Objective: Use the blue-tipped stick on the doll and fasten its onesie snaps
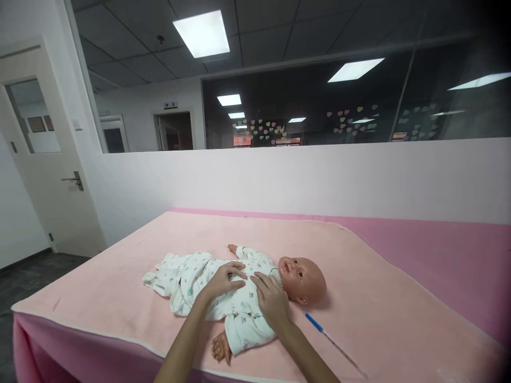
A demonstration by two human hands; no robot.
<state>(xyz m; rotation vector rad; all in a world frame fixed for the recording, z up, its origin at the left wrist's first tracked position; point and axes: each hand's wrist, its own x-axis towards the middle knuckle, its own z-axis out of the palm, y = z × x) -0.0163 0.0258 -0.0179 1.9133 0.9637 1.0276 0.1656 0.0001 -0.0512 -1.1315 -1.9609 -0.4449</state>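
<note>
A baby doll (303,277) lies on its back, its head to the right, dressed in a white printed romper (195,284). My left hand (224,280) is over the doll's middle, thumb and fingers apart and curved, holding nothing. On the upper chest, near the collar, rests my right hand (273,300) with its fingers stretched out and slightly spread. The doll's near arm reaches toward the front edge, its small hand (221,347) bare. A thin rod with a blue end (314,322) lies beside my right forearm.
A peach-coloured pad (131,266) covers the table over a pink cloth (451,255). Behind it stands a low white wall (303,183) with a window above. A door (48,159) is at the left.
</note>
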